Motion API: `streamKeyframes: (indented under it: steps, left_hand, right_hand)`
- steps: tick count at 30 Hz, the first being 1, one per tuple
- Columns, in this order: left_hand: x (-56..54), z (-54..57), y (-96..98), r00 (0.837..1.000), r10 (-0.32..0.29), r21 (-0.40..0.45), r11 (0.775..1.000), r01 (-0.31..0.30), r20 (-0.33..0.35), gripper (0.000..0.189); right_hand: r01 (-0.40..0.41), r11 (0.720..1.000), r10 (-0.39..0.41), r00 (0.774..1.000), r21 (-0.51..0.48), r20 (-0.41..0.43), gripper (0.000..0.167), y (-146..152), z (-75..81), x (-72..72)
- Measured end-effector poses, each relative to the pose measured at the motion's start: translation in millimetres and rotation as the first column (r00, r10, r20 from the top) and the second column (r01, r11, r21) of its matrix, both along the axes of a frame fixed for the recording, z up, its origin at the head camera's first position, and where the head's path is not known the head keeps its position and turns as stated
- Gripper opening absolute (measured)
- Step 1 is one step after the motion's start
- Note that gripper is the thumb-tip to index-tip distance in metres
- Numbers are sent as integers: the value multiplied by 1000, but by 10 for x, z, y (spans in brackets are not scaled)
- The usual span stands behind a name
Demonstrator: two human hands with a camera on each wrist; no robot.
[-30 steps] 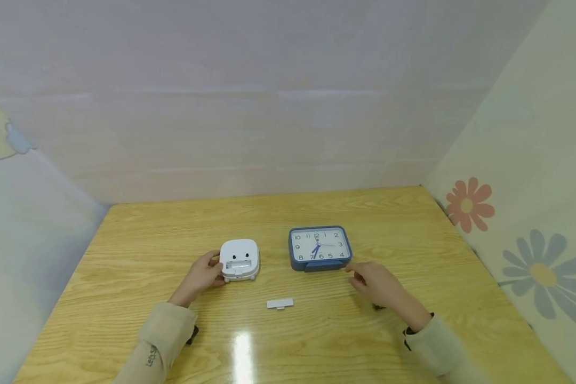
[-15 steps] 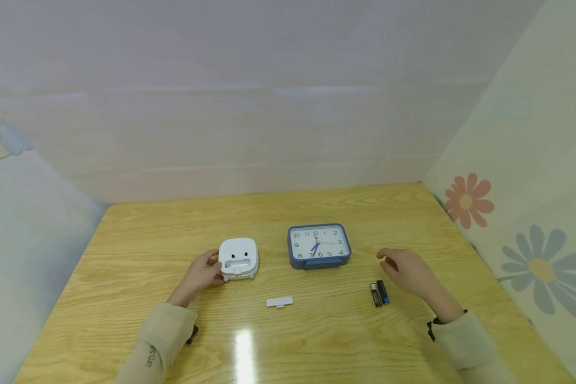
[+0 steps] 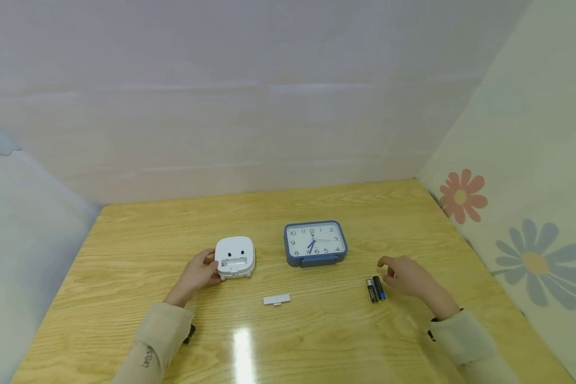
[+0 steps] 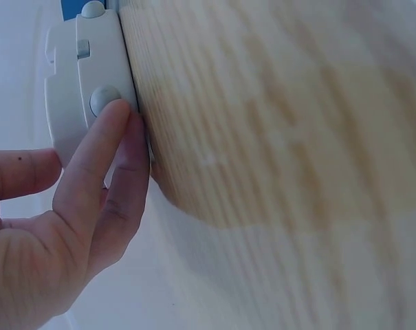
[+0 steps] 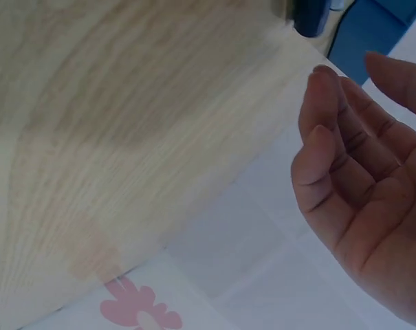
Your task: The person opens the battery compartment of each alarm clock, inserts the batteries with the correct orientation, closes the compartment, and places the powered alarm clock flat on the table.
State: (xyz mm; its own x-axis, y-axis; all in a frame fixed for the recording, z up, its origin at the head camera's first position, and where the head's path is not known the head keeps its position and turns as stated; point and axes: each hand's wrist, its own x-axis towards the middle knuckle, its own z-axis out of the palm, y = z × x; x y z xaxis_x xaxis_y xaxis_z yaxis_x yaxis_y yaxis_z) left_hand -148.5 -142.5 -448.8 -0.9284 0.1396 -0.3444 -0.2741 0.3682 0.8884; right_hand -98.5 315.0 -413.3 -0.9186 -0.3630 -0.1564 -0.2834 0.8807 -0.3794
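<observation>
A white rounded device (image 3: 235, 248) lies on the table with its battery compartment uncovered; two black dots and small round feet show on it. My left hand (image 3: 198, 273) grips its left side, thumb above and fingers against the lower edge, as the left wrist view shows near a round foot (image 4: 105, 100). Two batteries (image 3: 372, 291) lie side by side at the right. Just beyond them hovers my right hand (image 3: 407, 277), fingers loosely bent, thumb apart, holding nothing. Between the hands lies a small white battery cover (image 3: 276, 300).
A blue-framed alarm clock (image 3: 315, 242) lies face up between the white device and the batteries. The wooden table (image 3: 173, 352) meets a pale cloth wall (image 3: 249, 144) at the back and a flower-printed cloth (image 3: 535, 263) on the right.
My right hand has left the blue clock's lower right corner and moved right, then slightly lower beside the batteries, which have come into full view. My left hand keeps hold of the white device.
</observation>
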Motion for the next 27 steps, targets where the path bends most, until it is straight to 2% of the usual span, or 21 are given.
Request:
streamKeyframes:
  steps: [8, 12, 17, 27]
  left_hand:
    - [2, 22, -1, 1000, -6, -17, 1000, 7, 7, 45]
    - [2, 32, -1, 1000, -3, -17, 1000, 4, 12, 46]
    - [-15, 31, -11, 1000, -2, -25, 1000, 2, 11, 45]
    - [-17, 18, -12, 1000, -9, -37, 999, 10, 13, 46]
  right_hand:
    - [18, 1000, -18, 994, -3, 106, 45, -8, -46, 42]
    - [3, 1000, 0, 993, -25, 121, 52, -4, -61, 52]
    - [-17, 999, 21, 994, -38, 103, 54, -17, -82, 28]
    - [10, 1000, -7, 993, -28, 119, 49, -144, -122, 32]
